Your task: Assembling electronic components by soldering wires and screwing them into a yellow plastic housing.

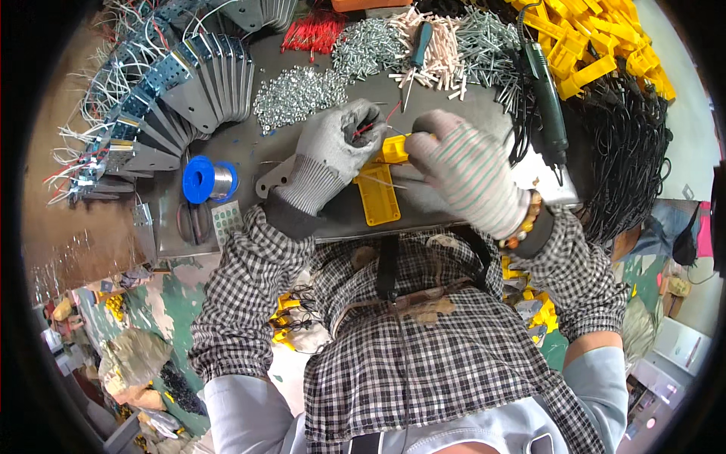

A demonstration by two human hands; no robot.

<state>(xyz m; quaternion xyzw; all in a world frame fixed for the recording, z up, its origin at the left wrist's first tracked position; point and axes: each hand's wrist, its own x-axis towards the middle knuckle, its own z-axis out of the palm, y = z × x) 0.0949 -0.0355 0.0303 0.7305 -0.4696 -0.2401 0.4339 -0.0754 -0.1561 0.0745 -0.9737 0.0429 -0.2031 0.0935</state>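
Observation:
My left hand [339,140], in a grey work glove, is closed with thumb and finger pinching a small red part with a thin red wire [363,131]. Close on its right, my right hand [465,170] wears a pale striped glove and has its fingers curled together. What it pinches is too small to make out; a thin lead runs between the hands. Below them lies an open yellow plastic housing [380,200], with a second yellow piece [394,149] just above, partly hidden by the hands. A flat grey metal plate [274,178] lies beside my left wrist.
A blue solder spool [199,180] and scissors [194,223] lie left, near stacked grey plates with wired blue boards [200,94]. Behind are piles of nuts [296,98], screws [367,49] and a screwdriver [420,49]. Right are an electric screwdriver [546,106], black cables [624,144] and yellow housings [597,41].

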